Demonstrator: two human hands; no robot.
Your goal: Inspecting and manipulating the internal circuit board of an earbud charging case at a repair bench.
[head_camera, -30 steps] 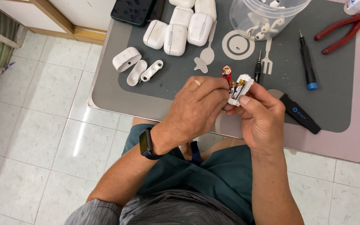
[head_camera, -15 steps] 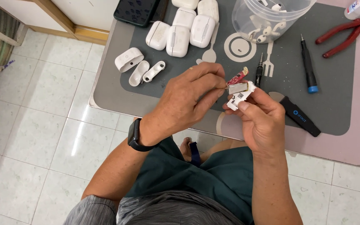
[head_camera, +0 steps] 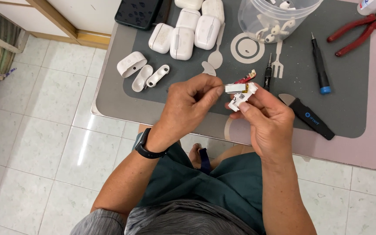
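While pinched at its left end by left hand (head_camera: 188, 102), cell (head_camera: 236, 88) lies crosswise, just above shell (head_camera: 243, 96) clasped in right hand (head_camera: 268, 124).

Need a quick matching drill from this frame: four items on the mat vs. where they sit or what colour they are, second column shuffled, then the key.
Column one:
1. pliers
2. clear plastic tub
3. black phone
4. screwdriver

Column two:
A. top edge of the mat, left of the white cases
B. red handles, top right corner
C. black shaft with a blue end cap, right of the hands
D. holds loose white earbuds, top centre

Pairs: 1-B, 2-D, 3-A, 4-C
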